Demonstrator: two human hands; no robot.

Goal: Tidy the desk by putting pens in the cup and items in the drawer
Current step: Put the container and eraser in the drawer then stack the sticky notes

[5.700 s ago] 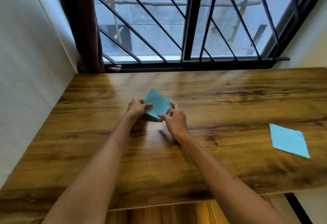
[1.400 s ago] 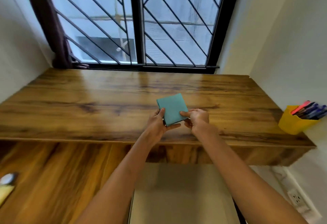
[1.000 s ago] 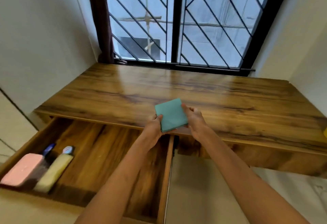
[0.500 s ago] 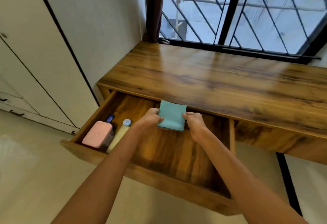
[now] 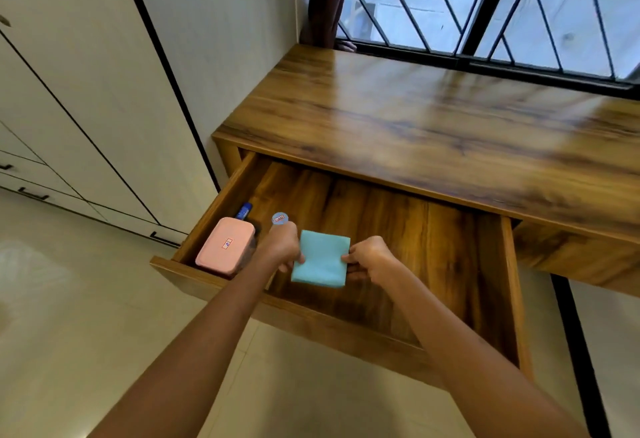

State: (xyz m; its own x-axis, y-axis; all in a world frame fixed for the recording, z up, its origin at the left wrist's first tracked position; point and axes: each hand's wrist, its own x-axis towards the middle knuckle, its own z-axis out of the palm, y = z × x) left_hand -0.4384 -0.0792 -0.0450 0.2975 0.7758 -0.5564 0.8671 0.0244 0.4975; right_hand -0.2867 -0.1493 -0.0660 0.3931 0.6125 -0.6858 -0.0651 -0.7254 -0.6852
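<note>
Lower now than half a second ago: the folded teal square cloth (image 5: 320, 259) has dropped from the desk edge down into the open wooden drawer (image 5: 381, 230), and the view has swung further left and down. Left hand (image 5: 281, 245) pinches the cloth's left edge, fingers curled round it; right hand (image 5: 370, 259) pinches the right edge the same way. Both hands clamped on the cloth, one each side. Cloth sits over the drawer's front-left area; can't tell if it touches the drawer floor. Pink rounded rectangular box (image 5: 225, 247) with a small sticker lies in the drawer's left front corner, just left of the left hand. Blue pen-like cap (image 5: 244, 211) pokes out behind the box. Round blue-capped item (image 5: 280, 219) is just behind the left hand, body hidden. Glossy wooden desk top (image 5: 433, 126) runs above the drawer, under a barred window (image 5: 485, 5).
</note>
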